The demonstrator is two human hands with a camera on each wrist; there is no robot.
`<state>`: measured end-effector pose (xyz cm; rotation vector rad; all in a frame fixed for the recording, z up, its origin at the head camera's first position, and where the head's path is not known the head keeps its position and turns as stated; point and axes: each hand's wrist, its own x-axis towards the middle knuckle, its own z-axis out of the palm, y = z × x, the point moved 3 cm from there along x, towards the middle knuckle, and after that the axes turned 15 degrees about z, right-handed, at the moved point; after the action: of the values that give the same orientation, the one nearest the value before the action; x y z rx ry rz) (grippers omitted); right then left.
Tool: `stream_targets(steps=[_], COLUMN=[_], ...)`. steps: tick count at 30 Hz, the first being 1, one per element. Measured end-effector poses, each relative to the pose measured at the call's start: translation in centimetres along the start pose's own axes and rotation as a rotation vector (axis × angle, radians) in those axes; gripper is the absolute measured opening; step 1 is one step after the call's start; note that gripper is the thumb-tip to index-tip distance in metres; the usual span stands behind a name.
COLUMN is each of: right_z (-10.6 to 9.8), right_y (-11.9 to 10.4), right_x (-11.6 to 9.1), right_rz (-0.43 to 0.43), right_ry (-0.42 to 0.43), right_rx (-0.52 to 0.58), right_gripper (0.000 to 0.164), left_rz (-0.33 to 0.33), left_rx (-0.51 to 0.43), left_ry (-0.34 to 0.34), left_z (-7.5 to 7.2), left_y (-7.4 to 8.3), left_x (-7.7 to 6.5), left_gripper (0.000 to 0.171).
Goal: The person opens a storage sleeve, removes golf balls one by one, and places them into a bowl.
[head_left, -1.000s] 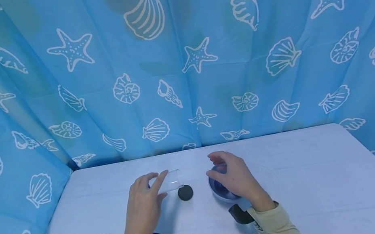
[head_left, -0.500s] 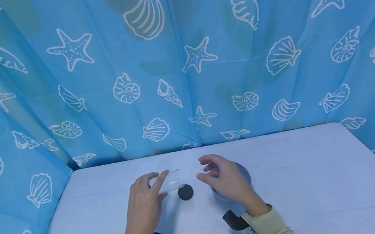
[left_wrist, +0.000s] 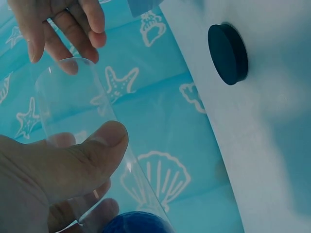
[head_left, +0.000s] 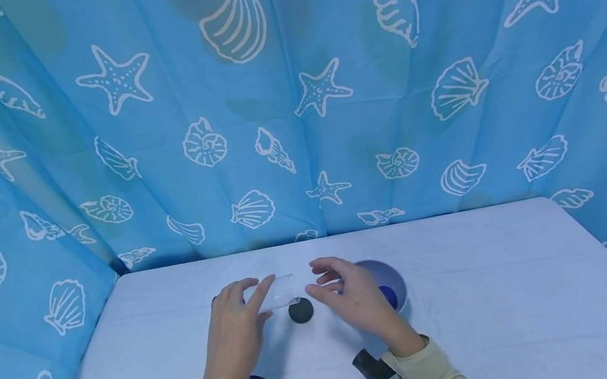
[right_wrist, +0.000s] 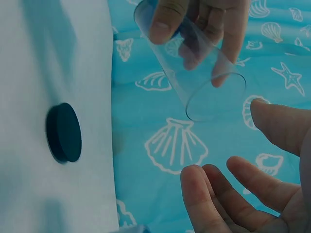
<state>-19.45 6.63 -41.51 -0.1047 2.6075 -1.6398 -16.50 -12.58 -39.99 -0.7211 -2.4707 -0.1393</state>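
Note:
My left hand grips a clear plastic cylinder, tilted with its open mouth toward the right hand. At the cylinder's far end, a round blue ball shows low in the left wrist view. My right hand hovers just right of the mouth, thumb and fingers apart with nothing between them in the right wrist view. Below the mouth, a round black lid lies on the table. Partly behind the right hand stands a blue-grey bowl with a dark blue ball inside.
A white cloth covers the table. Blue curtain with white shells and starfish hangs along the table's back and sides. Black wrist mounts stick out beside both sleeves.
My right hand has moved left from above the bowl to the cylinder's mouth, uncovering more of the bowl. The left hand and cylinder have stayed almost still.

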Motion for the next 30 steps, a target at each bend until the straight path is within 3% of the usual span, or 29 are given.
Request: stream_targets(steps=[19, 30], right_z=[1.9, 2.6], right_y=[0.4, 0.4], right_x=[0.0, -0.1], right_rz=[0.098, 0.114], right_ry=[-0.134, -0.153], right_rx=[0.077, 0.142], right_gripper=[0.052, 0.052], left_rz=[0.024, 0.032], left_rx=[0.026, 0.047], left_ry=[-0.007, -0.012], left_z=[-0.1, -0.2], left_y=[0.2, 0.2], left_x=[0.0, 0.1], left_gripper=[0.068, 0.067])
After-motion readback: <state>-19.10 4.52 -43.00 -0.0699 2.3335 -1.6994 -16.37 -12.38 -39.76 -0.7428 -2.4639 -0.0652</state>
